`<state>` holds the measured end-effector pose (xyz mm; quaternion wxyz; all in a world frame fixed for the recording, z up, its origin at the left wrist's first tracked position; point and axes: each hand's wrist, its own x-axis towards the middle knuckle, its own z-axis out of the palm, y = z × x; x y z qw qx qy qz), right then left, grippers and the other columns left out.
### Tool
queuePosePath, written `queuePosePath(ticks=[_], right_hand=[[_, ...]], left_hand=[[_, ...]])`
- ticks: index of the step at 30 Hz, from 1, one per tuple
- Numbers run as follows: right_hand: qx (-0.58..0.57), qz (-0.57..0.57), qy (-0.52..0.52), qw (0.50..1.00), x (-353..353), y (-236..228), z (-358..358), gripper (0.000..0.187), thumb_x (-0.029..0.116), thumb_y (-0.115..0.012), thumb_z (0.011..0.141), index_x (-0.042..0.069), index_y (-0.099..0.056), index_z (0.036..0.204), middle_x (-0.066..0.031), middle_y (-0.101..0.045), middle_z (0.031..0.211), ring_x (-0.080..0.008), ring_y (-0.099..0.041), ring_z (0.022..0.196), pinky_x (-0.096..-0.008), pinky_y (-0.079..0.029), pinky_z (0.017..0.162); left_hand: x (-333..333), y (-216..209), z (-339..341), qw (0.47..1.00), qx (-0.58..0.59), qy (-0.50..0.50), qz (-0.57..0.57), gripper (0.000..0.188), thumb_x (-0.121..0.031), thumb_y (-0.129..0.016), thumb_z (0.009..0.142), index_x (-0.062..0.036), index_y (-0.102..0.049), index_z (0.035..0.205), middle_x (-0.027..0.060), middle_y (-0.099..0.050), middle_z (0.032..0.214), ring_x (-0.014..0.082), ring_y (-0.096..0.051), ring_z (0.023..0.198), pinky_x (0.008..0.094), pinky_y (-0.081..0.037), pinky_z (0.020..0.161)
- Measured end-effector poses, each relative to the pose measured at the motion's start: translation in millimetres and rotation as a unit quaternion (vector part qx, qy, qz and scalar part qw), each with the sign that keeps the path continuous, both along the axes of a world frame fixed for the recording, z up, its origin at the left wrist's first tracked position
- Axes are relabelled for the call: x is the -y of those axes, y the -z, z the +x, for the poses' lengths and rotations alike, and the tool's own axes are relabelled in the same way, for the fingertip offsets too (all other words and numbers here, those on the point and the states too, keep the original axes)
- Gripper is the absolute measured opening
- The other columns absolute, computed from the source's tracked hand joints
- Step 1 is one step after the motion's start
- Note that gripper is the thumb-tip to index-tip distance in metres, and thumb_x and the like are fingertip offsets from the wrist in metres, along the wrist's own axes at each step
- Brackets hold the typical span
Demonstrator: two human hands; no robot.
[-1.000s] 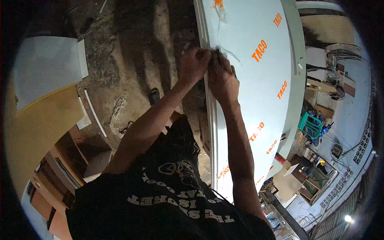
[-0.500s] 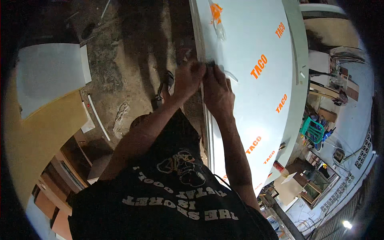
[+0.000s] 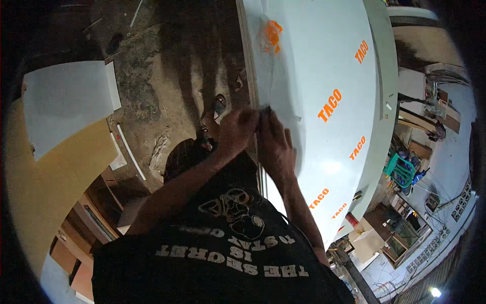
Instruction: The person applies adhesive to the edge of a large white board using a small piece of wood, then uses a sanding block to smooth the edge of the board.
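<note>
While left hand [image 3: 235,131] and right hand [image 3: 277,151] are meeting at the panel [image 3: 314,66], steadiness is counting (fingers [image 3: 275,126] gripping? cannot tell)

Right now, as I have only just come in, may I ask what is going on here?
A person in a black shirt is working with both bare hands at the left edge of a large white panel with orange print. The left hand and the right hand are close together there; a small dark spot at the fingertips is too blurred to identify. Farther along, a crumpled-looking orange patch shows on the panel near that edge.
</note>
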<state>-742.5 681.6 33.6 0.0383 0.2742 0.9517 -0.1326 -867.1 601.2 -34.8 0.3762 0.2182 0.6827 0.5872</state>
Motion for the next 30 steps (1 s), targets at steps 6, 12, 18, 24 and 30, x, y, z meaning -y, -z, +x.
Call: queuePosePath(ticks=[6, 12, 18, 24, 30], right_hand=[[-0.002, -0.015, 0.045, 0.999, -27.7, -14.0, -64.6, 0.054, 0.018, -0.068, 0.095, 0.007, -0.054, 0.146, -0.0178, -0.053, 0.148, -0.0406, -0.063, 0.119, -0.0475, -0.060, 0.091], [-0.029, -0.033, 0.046, 0.998, -8.7, -8.4, -30.9, 0.050, 0.018, -0.066, 0.096, 0.010, -0.056, 0.144, -0.0158, -0.053, 0.146, -0.0388, -0.063, 0.115, -0.0488, -0.063, 0.083], [0.020, 0.000, 0.047, 0.999, -43.6, -12.0, -77.8, 0.053, 0.017, -0.067, 0.095, 0.011, -0.054, 0.146, -0.0155, -0.051, 0.149, -0.0378, -0.065, 0.114, -0.0451, -0.064, 0.083], [-0.049, -0.008, 0.026, 0.998, -37.3, -4.3, -61.7, 0.053, 0.013, -0.065, 0.092, 0.005, -0.052, 0.143, -0.0135, -0.051, 0.147, -0.0350, -0.064, 0.104, -0.0452, -0.066, 0.071], [-0.033, -0.009, 0.054, 0.998, -68.4, -7.7, -114.8, 0.055, 0.020, -0.069, 0.093, 0.009, -0.054, 0.146, -0.0140, -0.051, 0.150, -0.0369, -0.065, 0.113, -0.0459, -0.062, 0.087]], left_hand=[[-45.6, -6.1, -60.6, 0.999, 0.037, -0.008, -0.012, 0.034, -0.032, -0.068, 0.102, 0.0016, -0.070, 0.107, 0.0103, -0.074, 0.090, 0.0172, -0.071, 0.082, 0.0351, -0.057, 0.076], [-10.9, 8.9, -21.7, 0.998, 0.065, -0.011, -0.010, 0.035, -0.032, -0.069, 0.101, 0.0017, -0.070, 0.109, 0.0116, -0.075, 0.096, 0.0174, -0.072, 0.089, 0.0349, -0.058, 0.080], [-54.2, 6.5, -71.7, 0.996, 0.090, -0.018, 0.012, 0.031, -0.027, -0.071, 0.100, 0.0031, -0.070, 0.110, 0.0126, -0.075, 0.095, 0.0180, -0.073, 0.087, 0.0359, -0.059, 0.080], [-43.9, 13.9, -59.7, 1.000, -0.005, -0.021, -0.003, 0.029, -0.025, -0.069, 0.101, 0.0037, -0.070, 0.108, 0.0107, -0.073, 0.090, 0.0167, -0.070, 0.080, 0.0343, -0.058, 0.075], [-82.2, -5.5, -107.2, 0.995, 0.079, -0.053, 0.002, 0.028, -0.024, -0.068, 0.102, 0.0030, -0.069, 0.110, 0.0103, -0.073, 0.093, 0.0156, -0.069, 0.082, 0.0341, -0.057, 0.075]])
